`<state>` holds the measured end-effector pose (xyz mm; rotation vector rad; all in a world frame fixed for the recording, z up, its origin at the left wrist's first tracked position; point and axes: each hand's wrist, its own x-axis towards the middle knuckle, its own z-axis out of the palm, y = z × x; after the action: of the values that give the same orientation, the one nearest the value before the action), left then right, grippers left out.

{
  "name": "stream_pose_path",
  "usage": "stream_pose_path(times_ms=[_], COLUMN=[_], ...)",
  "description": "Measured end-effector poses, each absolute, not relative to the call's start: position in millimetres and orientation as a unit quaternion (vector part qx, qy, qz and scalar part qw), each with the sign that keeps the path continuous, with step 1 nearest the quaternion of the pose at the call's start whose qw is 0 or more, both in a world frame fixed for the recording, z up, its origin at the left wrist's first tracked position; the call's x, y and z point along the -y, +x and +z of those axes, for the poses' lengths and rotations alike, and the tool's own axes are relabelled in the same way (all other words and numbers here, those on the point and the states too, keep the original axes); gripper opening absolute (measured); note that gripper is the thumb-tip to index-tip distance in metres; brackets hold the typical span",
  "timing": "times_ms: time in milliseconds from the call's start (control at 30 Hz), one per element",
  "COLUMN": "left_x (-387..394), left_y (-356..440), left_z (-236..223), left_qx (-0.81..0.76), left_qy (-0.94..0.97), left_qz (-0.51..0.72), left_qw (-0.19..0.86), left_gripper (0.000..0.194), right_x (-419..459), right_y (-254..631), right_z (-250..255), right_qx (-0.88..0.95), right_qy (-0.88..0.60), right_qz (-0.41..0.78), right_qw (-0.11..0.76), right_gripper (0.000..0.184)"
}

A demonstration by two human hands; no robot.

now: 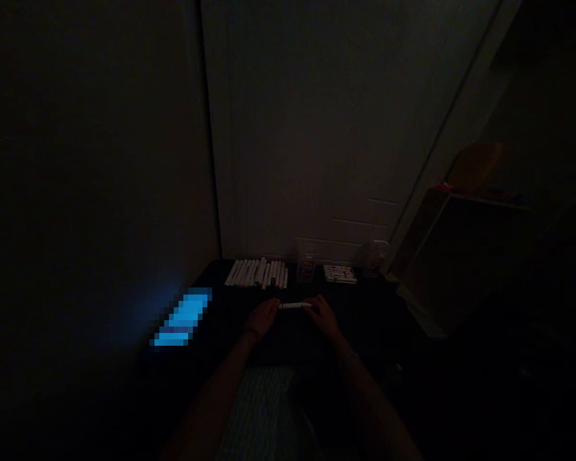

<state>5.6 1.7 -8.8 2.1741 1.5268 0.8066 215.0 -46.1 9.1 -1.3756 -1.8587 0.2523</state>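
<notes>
Blurred blue glowing patch [182, 317] on the dark desk [365, 307]; row of white capped markers [256, 274] (a dozen or more, still lined up); left hand [263, 318] and right hand [324, 317], both narrowly closed on one white marker [295, 305] held apart from the row; clear plastic tumbler [307, 267]; flat printed card packet [340, 273].

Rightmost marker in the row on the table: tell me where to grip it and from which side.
Pinch the rightmost marker around mid-barrel, coming from above and its right. It lies at the end of the row of white markers, so its neighbour crowds the left while the right flank looks open. The dim view hides finer detail.
</notes>
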Motion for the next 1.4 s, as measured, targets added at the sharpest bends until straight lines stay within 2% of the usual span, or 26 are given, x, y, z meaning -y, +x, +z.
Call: stream_pose_path(times_ms=[600,700,900,1033,1200,1400], left_x=[-3.1,0.5,5.0,3.5,1.3,4.6], left_y=[6.6,7.7,5.4,5.0,5.1,3.8], left_z=[-11.8,-6.6,-0.1,1.6,1.1,2.9], left_qx=[-0.546,-0.545,-0.531,-0.508,-0.502,-0.496], left_qy=[0.771,0.76,0.736,0.718,0.697,0.716], left_qz=[0.277,0.299,0.34,0.394,0.422,0.404], left_qw=[0.175,0.191,0.244,0.268,0.289,0.282], left_gripper=[0.037,0.037,0.039,0.04,0.042,0.036], right_x=[45.0,41.9,35.0,31.2,28.2,29.6], right_y=[215.0,215.9,221.8,224.6,224.4,223.2], right_z=[8.4,7.4,6.4,6.9,3.0,-0.8], right_qx=[0.763,0.755,0.664,0.626,0.608,0.619], right_qy=[-0.537,-0.527,-0.522,-0.5,-0.5,-0.524], right_qz=[0.123,0.15,0.309,0.36,0.336,0.286], right_qw=[0.338,0.361,0.438,0.478,0.516,0.509], right_gripper=[0.031,0.03,0.041,0.041,0.04,0.041])
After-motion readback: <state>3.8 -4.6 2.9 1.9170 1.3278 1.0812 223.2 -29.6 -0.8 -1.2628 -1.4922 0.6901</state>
